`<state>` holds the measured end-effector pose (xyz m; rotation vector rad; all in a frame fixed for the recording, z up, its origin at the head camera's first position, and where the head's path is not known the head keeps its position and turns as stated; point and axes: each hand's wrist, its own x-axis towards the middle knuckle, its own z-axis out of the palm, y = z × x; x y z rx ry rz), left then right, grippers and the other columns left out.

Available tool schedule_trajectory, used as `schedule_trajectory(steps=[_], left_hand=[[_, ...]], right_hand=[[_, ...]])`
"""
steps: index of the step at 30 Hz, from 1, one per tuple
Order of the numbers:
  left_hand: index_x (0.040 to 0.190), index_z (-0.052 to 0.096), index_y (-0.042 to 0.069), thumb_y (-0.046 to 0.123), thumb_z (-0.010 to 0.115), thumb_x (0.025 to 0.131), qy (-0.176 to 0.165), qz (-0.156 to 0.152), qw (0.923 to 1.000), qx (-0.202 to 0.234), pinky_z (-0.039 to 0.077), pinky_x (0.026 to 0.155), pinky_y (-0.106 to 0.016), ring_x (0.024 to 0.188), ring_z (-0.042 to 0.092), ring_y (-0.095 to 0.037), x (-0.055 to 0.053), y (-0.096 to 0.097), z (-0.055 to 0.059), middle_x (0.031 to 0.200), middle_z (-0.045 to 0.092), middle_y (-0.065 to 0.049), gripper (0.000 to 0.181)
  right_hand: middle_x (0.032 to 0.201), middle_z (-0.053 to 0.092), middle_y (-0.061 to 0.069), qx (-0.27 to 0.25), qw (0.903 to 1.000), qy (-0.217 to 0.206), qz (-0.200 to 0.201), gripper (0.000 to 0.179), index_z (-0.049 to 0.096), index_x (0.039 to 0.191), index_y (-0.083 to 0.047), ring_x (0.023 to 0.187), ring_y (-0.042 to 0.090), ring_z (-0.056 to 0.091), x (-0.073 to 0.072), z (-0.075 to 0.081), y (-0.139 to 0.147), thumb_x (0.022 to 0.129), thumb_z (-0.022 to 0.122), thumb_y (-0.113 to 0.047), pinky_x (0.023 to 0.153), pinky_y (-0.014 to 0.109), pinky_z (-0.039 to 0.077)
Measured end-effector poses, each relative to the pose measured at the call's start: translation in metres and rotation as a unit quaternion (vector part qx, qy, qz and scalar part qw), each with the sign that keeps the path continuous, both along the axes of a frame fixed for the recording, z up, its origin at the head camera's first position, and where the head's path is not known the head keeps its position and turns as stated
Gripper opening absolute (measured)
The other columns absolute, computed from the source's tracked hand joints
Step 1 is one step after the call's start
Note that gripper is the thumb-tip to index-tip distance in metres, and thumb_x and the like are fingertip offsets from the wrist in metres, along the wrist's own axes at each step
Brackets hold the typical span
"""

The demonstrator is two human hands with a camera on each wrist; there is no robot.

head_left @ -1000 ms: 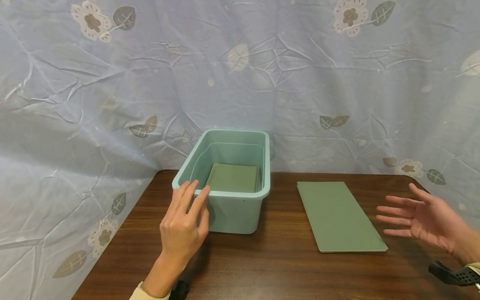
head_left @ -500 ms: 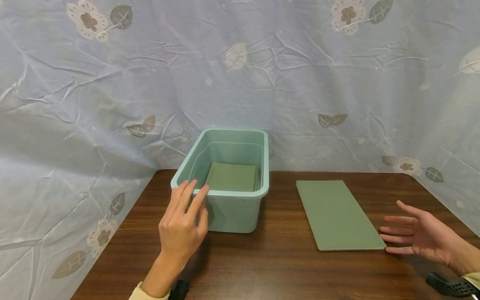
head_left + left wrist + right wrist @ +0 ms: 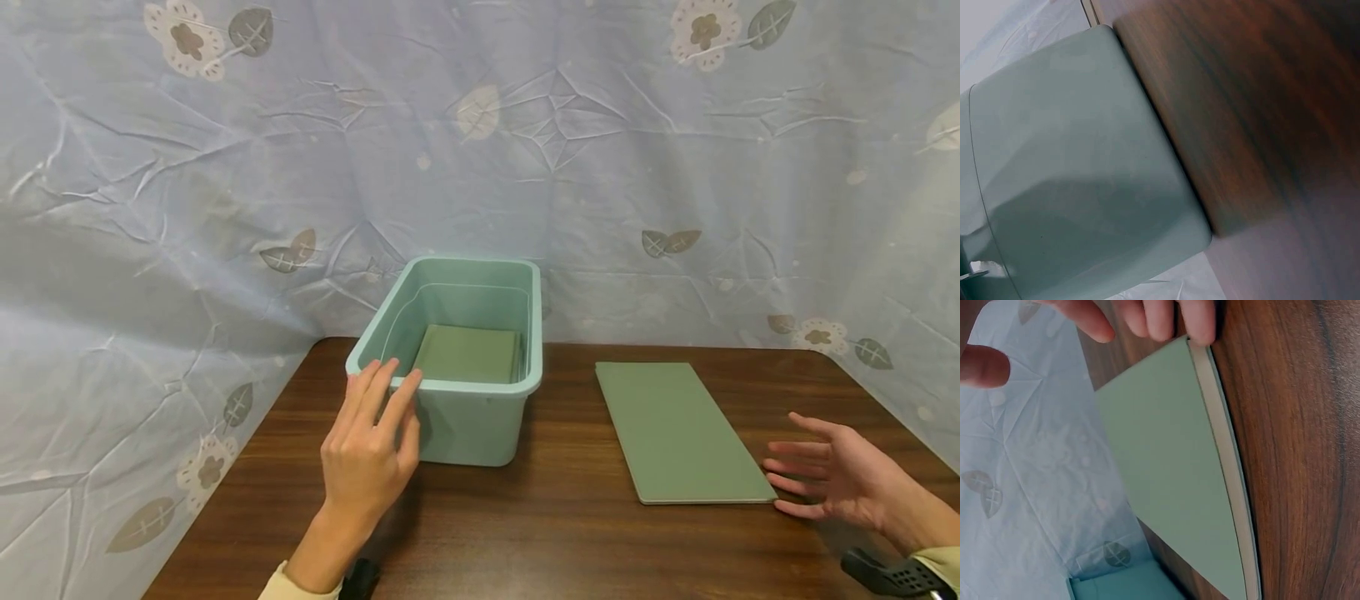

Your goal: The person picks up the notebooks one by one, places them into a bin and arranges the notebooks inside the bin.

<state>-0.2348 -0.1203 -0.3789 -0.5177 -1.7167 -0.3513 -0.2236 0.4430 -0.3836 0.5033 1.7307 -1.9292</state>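
A green notebook (image 3: 686, 433) lies flat on the table, its cover up; the right wrist view shows its pale page edge (image 3: 1225, 450). My right hand (image 3: 847, 475) is at its near right corner, fingers spread and palm turned inward, with the fingertips (image 3: 1200, 328) right at that corner. To the left stands a pale teal plastic bin (image 3: 472, 425) holding a second green notebook (image 3: 467, 354). My left hand (image 3: 367, 458) rests at the bin's near left corner, fingers extended at the rim. The left wrist view shows only the bin's side wall (image 3: 1085, 137) and table.
The dark wood table (image 3: 555, 533) bears the bin and the notebook, with bare wood between them. A pale flowered cloth (image 3: 480, 192) hangs behind the table and along its left side.
My right hand has come down and slightly toward me to the notebook's near right corner. The left hand stays at the bin's rim; notebook and bin have not moved.
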Motion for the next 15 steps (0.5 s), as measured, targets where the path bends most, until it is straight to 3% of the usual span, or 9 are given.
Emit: schedule_trajectory(steps=[4, 10, 15], left_hand=[[0.117, 0.072, 0.009, 0.01, 0.054, 0.088, -0.001, 0.002, 1.0, -0.002, 0.053, 0.093, -0.06, 0.113, 0.064, -0.038, 0.0004, 0.0003, 0.0009, 0.121, 0.069, -0.016, 0.035], [0.118, 0.072, 0.01, 0.01, 0.054, 0.086, -0.006, 0.002, 1.0, 0.0, 0.052, 0.094, -0.06, 0.114, 0.064, -0.037, 0.0008, 0.0005, 0.0009, 0.122, 0.069, -0.015, 0.036], [0.116, 0.072, 0.009, 0.009, 0.054, 0.086, -0.003, 0.003, 1.0, 0.003, 0.053, 0.094, -0.059, 0.112, 0.065, -0.039, 0.0011, 0.001, 0.002, 0.121, 0.069, -0.016, 0.035]], right_hand=[[0.109, 0.066, 0.003, 0.035, 0.9994, -0.005, -0.008, 0.058, 0.067, 0.11, -0.016, 0.106, 0.026, 0.064, -0.0007, 0.0021, 0.0007, 0.094, 0.043, -0.066, 0.1, 0.058, 0.049], [0.106, 0.067, 0.004, 0.005, 0.9996, -0.01, -0.025, 0.051, 0.069, 0.097, -0.018, 0.103, 0.024, 0.065, 0.0004, 0.0006, 0.0007, 0.095, 0.045, -0.063, 0.101, 0.058, 0.049], [0.106, 0.066, 0.004, 0.011, 0.9996, -0.012, -0.025, 0.048, 0.068, 0.099, -0.017, 0.103, 0.024, 0.063, -0.0016, -0.0009, -0.0004, 0.096, 0.046, -0.06, 0.099, 0.056, 0.051]])
